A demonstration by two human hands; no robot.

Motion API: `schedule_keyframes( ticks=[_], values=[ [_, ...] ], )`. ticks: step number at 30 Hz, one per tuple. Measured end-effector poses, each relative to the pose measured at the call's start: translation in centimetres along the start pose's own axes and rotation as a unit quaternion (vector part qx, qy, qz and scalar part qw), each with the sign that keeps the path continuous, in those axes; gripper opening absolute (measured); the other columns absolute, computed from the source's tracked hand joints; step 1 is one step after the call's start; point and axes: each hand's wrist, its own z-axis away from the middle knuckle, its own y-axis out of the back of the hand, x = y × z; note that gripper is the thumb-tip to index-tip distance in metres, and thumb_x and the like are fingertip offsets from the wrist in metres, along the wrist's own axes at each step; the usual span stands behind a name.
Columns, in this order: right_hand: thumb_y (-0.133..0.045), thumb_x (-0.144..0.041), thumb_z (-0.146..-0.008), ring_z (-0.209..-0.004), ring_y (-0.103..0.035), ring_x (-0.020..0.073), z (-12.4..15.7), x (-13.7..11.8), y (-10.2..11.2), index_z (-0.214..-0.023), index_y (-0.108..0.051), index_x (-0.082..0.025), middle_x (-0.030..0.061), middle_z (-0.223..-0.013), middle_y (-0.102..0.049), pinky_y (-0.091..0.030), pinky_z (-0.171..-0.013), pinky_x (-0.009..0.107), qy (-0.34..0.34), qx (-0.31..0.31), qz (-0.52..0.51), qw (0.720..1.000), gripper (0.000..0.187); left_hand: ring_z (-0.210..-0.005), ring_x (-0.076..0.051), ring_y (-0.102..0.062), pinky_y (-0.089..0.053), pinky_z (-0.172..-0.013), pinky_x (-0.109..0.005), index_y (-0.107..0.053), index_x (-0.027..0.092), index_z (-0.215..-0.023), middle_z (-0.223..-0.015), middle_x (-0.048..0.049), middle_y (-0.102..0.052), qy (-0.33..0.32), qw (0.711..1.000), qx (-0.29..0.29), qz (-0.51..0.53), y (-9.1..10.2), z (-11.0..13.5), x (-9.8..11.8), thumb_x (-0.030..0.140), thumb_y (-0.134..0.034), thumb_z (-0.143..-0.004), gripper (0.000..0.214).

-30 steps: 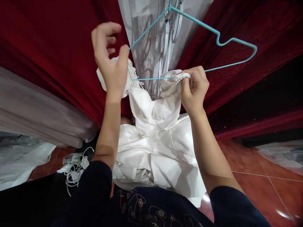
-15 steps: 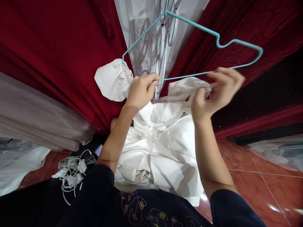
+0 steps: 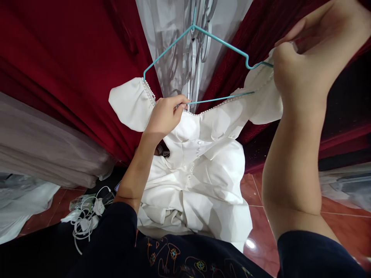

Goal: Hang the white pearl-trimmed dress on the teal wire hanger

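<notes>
A white dress with pearl trim and front buttons lies across my lap, its bodice raised. My left hand is closed round the lower bar of a light blue hanger. The left puff sleeve hangs on the hanger's left end. At the upper right, my right hand pinches the top edge of the right sleeve, which now surrounds the hanger's right end. That end of the hanger is hidden behind the sleeve and hand.
Dark red drapes hang on both sides of a white metal frame. White cables lie tangled on a black surface at lower left. Glossy red floor tiles show at the right, and pale tulle hangs at the left.
My right hand has moved up and right, drawing the right sleeve over the hanger's right end. The bodice has risen and spread out. My left hand keeps its grip on the bar.
</notes>
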Motion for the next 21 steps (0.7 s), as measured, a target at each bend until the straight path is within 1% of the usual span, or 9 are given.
schedule_keyframes(
  ticks=[3,7,10,12,14,16,18,20,21],
  values=[
    [-0.055,0.003,-0.065,-0.063,-0.050,0.0085,0.6,-1.2,0.3,-0.069,-0.063,-0.016,0.0004,-0.069,-0.061,-0.029,-0.061,0.027,-0.015,-0.036,0.025,0.999,0.021,-0.091,-0.022,-0.076,-0.059,-0.090,-0.037,-0.078,0.024,-0.101,-0.098,-0.0012,-0.082,0.004,1.000,0.006,-0.006,0.0,-0.1,-0.5,0.009,-0.055,-0.098,0.027],
    [-0.063,-0.006,-0.071,-0.064,-0.052,0.0097,1.4,-2.4,1.9,-0.075,-0.071,-0.017,0.0021,-0.073,-0.068,-0.032,-0.061,0.027,-0.063,-0.085,0.117,0.988,0.014,-0.083,-0.021,-0.073,-0.058,-0.088,-0.038,-0.077,0.024,-0.100,-0.097,-0.0008,-0.082,0.007,1.000,0.021,-0.012,-0.1,0.0,-0.8,0.009,-0.056,-0.098,0.026],
    [-0.066,-0.005,-0.070,-0.060,-0.050,0.0084,0.6,-2.7,2.2,-0.076,-0.075,-0.017,0.0012,-0.066,-0.063,-0.031,-0.059,0.026,-0.083,-0.117,0.133,0.981,0.016,-0.082,-0.021,-0.072,-0.055,-0.088,-0.038,-0.077,0.023,-0.100,-0.095,-0.0018,-0.081,-0.002,0.999,0.030,-0.040,-0.4,0.2,-0.4,0.008,-0.056,-0.099,0.025],
    [-0.063,-0.001,-0.070,-0.058,-0.047,0.0069,-0.3,-2.9,1.7,-0.074,-0.074,-0.016,-0.0002,-0.064,-0.058,-0.030,-0.057,0.026,-0.077,-0.122,0.112,0.983,0.019,-0.083,-0.022,-0.071,-0.053,-0.088,-0.038,-0.076,0.022,-0.100,-0.095,-0.0021,-0.081,-0.014,0.998,0.028,-0.055,-0.7,0.3,0.0,0.008,-0.056,-0.099,0.025],
    [-0.064,0.000,-0.070,-0.058,-0.048,0.0070,-0.8,-3.2,1.0,-0.072,-0.070,-0.017,-0.0006,-0.067,-0.058,-0.030,-0.056,0.026,-0.072,-0.117,0.058,0.989,0.018,-0.083,-0.022,-0.071,-0.052,-0.089,-0.039,-0.075,0.023,-0.100,-0.095,-0.0016,-0.080,-0.021,0.998,0.025,-0.059,-1.0,0.4,0.4,0.008,-0.056,-0.100,0.024],
    [-0.064,0.000,-0.069,-0.060,-0.051,0.0092,-0.7,-3.2,0.2,-0.071,-0.067,-0.020,-0.0004,-0.069,-0.061,-0.031,-0.057,0.027,-0.057,-0.121,0.015,0.991,0.021,-0.084,-0.022,-0.071,-0.052,-0.088,-0.038,-0.074,0.023,-0.101,-0.095,-0.0013,-0.080,-0.017,0.998,0.023,-0.057,-1.3,0.3,0.5,0.008,-0.054,-0.101,0.025],
    [-0.062,0.003,-0.069,-0.064,-0.056,0.0124,-0.4,-2.9,-0.6,-0.073,-0.068,-0.023,0.0002,-0.072,-0.065,-0.034,-0.059,0.029,-0.032,-0.132,0.010,0.991,0.027,-0.085,-0.022,-0.071,-0.052,-0.087,-0.037,-0.073,0.024,-0.101,-0.095,-0.0015,-0.080,-0.010,0.998,0.024,-0.061,-1.5,0.2,0.4,0.008,-0.053,-0.101,0.026],
    [-0.058,0.006,-0.068,-0.067,-0.057,0.0138,-0.3,-2.2,-1.5,-0.074,-0.067,-0.025,0.0003,-0.077,-0.069,-0.034,-0.062,0.030,-0.014,-0.125,0.017,0.992,0.034,-0.086,-0.022,-0.071,-0.050,-0.090,-0.039,-0.073,0.024,-0.100,-0.095,-0.0014,-0.080,-0.008,0.997,0.025,-0.072,-1.5,0.0,0.3,0.008,-0.053,-0.101,0.025],
    [-0.058,0.008,-0.068,-0.067,-0.057,0.0137,-0.4,-1.8,-2.0,-0.074,-0.065,-0.026,0.0002,-0.080,-0.071,-0.034,-0.061,0.030,-0.019,-0.114,0.007,0.993,0.034,-0.086,-0.023,-0.071,-0.049,-0.093,-0.039,-0.073,0.023,-0.100,-0.095,-0.0012,-0.080,-0.009,0.997,0.026,-0.079,-1.5,0.0,0.2,0.009,-0.053,-0.101,0.025]
  ],
)
